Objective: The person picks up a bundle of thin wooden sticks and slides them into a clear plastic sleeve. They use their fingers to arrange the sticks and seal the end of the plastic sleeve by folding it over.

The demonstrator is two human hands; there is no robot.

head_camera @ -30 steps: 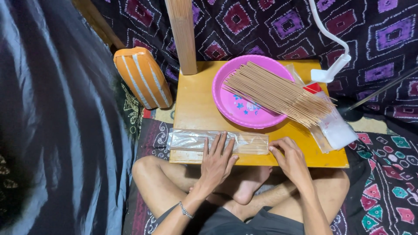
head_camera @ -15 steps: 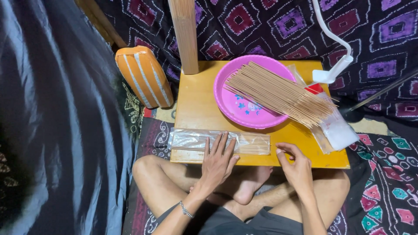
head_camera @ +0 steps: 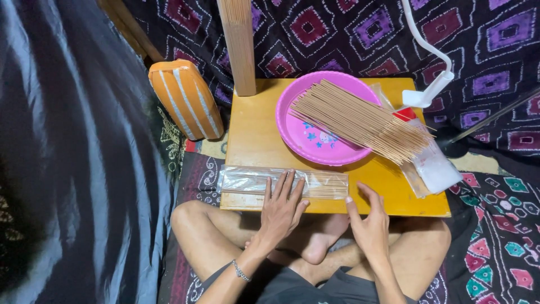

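While our left hand (head_camera: 284, 205) lies flat on the clear packet of sticks (head_camera: 281, 183) at the table's (head_camera: 256, 132) near edge, pinning it, our right hand (head_camera: 368, 222) hovers open just beside its end, holding nothing.

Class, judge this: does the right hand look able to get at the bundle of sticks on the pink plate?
Probably yes: the right hand is free at the table edge, and nothing stands between it and the sticks.
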